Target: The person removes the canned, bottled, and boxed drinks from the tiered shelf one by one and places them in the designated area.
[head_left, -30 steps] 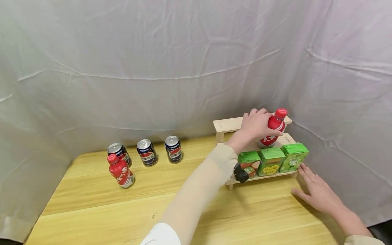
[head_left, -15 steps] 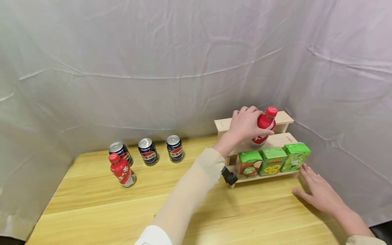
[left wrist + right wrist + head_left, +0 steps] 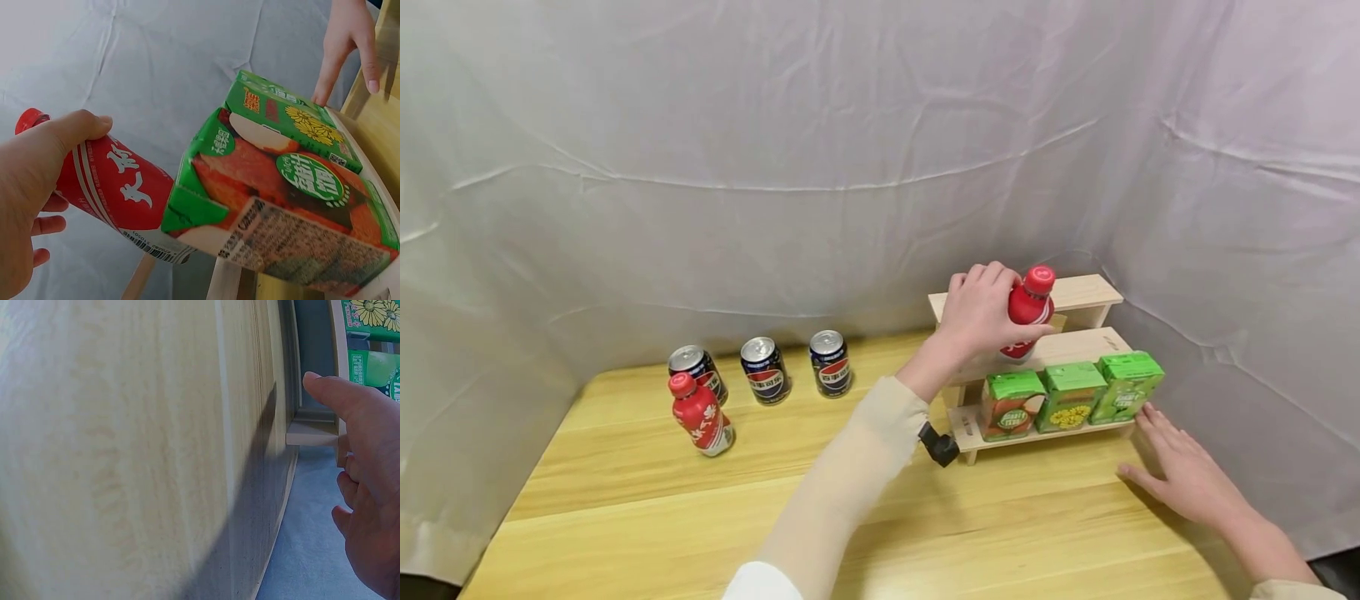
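My left hand (image 3: 979,312) grips a red plastic drink bottle (image 3: 1032,308), fingers behind it and thumb across its front. Upright, the bottle overlaps the left part of the middle step of a small wooden tiered shelf (image 3: 1086,343); its base shows right over that step in the head view. In the left wrist view the bottle (image 3: 122,181) stands behind a juice carton with a fruit picture (image 3: 281,206). With fingers stretched, my right hand (image 3: 1187,471) rests at the shelf's front right corner; its fingertips are beside the shelf end (image 3: 342,447) in the right wrist view.
Green juice cartons stand in a row on the lowest step, among them a flower-print carton (image 3: 1070,396) and a light green carton (image 3: 1126,387). At the left are a second red bottle (image 3: 702,417) and three cola cans (image 3: 765,371). Grey cloth (image 3: 775,233) hangs behind the table.
My left hand has carried the red bottle leftward along the shelf, from near its right end to its left part. My right hand has stayed at the corner.
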### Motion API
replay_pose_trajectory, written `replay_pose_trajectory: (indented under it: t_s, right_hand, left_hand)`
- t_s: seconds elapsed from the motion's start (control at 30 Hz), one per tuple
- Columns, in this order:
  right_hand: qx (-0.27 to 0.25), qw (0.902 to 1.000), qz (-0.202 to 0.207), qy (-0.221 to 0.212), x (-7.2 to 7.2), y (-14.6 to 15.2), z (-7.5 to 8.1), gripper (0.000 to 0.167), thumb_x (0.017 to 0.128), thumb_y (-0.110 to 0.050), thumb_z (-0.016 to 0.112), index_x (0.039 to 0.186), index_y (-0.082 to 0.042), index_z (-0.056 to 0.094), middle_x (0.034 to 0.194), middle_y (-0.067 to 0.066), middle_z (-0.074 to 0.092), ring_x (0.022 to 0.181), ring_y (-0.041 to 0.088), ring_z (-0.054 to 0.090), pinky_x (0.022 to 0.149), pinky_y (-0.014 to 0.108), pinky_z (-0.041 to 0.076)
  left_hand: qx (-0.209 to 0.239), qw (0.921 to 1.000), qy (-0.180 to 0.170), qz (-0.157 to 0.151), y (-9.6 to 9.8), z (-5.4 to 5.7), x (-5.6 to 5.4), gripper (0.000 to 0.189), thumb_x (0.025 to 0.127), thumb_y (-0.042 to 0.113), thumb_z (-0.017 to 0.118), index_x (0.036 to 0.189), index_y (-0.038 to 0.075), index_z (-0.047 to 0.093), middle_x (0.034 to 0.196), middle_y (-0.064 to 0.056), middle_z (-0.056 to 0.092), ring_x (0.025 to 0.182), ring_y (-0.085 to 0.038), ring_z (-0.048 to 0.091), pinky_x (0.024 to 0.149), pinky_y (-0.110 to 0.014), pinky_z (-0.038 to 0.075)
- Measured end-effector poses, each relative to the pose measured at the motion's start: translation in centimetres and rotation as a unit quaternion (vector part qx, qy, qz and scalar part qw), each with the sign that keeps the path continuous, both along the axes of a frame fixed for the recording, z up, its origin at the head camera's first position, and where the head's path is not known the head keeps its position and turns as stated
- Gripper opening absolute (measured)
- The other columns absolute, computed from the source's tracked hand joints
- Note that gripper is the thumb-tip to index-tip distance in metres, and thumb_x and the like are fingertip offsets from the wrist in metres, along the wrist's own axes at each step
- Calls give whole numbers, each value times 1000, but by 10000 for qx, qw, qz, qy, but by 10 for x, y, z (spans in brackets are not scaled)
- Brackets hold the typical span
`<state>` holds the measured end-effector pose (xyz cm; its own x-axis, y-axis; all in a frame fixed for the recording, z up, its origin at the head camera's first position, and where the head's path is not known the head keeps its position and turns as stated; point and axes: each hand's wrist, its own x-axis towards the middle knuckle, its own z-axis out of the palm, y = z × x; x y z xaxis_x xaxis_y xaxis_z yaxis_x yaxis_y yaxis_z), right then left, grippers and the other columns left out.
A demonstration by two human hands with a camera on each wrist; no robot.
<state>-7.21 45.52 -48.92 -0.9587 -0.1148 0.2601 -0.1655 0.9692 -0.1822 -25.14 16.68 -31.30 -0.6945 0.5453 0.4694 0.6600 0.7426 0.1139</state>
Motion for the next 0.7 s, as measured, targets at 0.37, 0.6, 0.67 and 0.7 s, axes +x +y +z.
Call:
replay_pose_trajectory:
  t_s: [0.37, 0.6, 0.67, 0.7]
  right_hand:
    - [27, 10000, 10, 20, -2, 3, -2, 89, 92, -39, 65, 150, 10, 19, 162, 20, 1, 150, 40, 5, 119, 31, -16]
    - [7, 10000, 7, -28, 0, 4, -2, 88, 92, -39, 64, 150, 10, 19, 162, 20, 0, 151, 38, 3, 118, 29, -17]
    - [16, 10000, 9, -36, 0, 3, -1, 89, 92, -40, 64, 150, 10, 19, 162, 20, 0, 151, 38, 3, 118, 29, -18]
    - [27, 10000, 8, -29, 0, 3, -1, 89, 92, -40, 64, 150, 10, 19, 162, 20, 1, 151, 38, 3, 118, 28, -18]
  left_hand:
    - [228, 9990, 377, -36, -27, -10, -2, 66, 73, 76, 61, 110, 21, 56, 109, 9, 57, 103, -11, 50, 84, -32, 41]
    - [413, 9969, 667, -74, -48, -15, -3, 64, 73, 75, 62, 106, 20, 57, 105, 7, 58, 100, -12, 52, 81, -31, 41]
    - [461, 9963, 720, -94, -55, -16, -2, 64, 73, 74, 63, 105, 20, 57, 104, 6, 58, 99, -13, 52, 81, -32, 41]
    - [471, 9961, 736, -100, -58, -17, -2, 64, 73, 74, 63, 105, 19, 57, 104, 6, 58, 99, -13, 52, 81, -32, 41]
